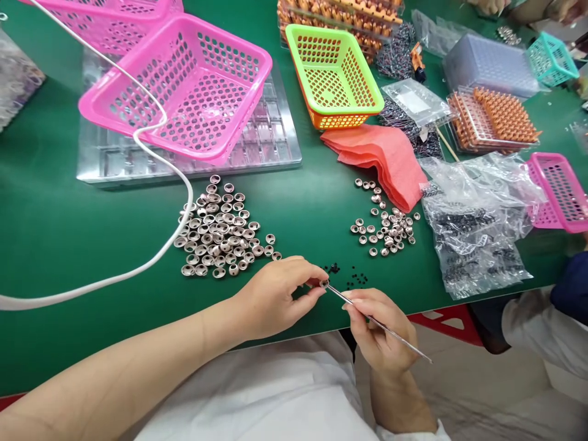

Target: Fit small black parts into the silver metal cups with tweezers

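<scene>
Between the thumb and fingertips of my left hand [280, 297] is a small metal ring-shaped part [324, 283]. My right hand [383, 327] grips a thin metal rod-like tool [397, 336], pencil fashion. Its far tip meets the metal part; its other end sticks out past my palm. Just beyond my fingers lie tiny black pieces [357, 278] on the green table [303, 226]. A large pile of silvery ring-shaped parts [220, 236] sits to the left, and a smaller pile of similar parts [395, 229] to the right.
A white cable [179, 162] crosses the left side. Behind are a pink basket [193, 104] on a clear plastic tray [280, 141], a green basket [337, 73] and a red cloth [381, 153]. Plastic bags of dark parts [478, 233] lie right. Another person's sleeve [528, 331] shows there.
</scene>
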A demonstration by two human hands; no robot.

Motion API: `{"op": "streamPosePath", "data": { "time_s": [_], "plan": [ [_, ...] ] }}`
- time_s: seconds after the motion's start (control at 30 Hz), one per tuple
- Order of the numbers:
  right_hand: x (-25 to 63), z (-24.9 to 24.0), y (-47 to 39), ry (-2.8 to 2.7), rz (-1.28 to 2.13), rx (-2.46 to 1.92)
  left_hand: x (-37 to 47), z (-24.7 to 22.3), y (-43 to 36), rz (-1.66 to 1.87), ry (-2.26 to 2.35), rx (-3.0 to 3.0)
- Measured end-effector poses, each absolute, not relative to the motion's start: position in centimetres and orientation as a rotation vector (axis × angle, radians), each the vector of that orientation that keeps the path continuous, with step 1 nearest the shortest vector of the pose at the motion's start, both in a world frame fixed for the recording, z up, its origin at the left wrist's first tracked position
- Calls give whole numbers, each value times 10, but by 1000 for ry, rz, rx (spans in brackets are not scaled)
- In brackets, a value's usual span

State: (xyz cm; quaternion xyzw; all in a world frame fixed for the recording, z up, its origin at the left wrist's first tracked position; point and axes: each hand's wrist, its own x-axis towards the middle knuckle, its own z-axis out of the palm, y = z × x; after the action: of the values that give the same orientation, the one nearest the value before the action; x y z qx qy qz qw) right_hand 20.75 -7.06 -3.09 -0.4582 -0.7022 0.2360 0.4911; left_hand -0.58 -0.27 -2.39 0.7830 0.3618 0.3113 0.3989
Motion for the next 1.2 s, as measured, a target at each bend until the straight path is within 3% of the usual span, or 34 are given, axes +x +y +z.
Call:
{"op": "streamPosePath", "data": {
  "time_s": [1.2],
  "plan": [
    [213, -28, -63, -1864, 499, -1024, -7, -27, -1, 809, 932, 1962]
  ]
}}
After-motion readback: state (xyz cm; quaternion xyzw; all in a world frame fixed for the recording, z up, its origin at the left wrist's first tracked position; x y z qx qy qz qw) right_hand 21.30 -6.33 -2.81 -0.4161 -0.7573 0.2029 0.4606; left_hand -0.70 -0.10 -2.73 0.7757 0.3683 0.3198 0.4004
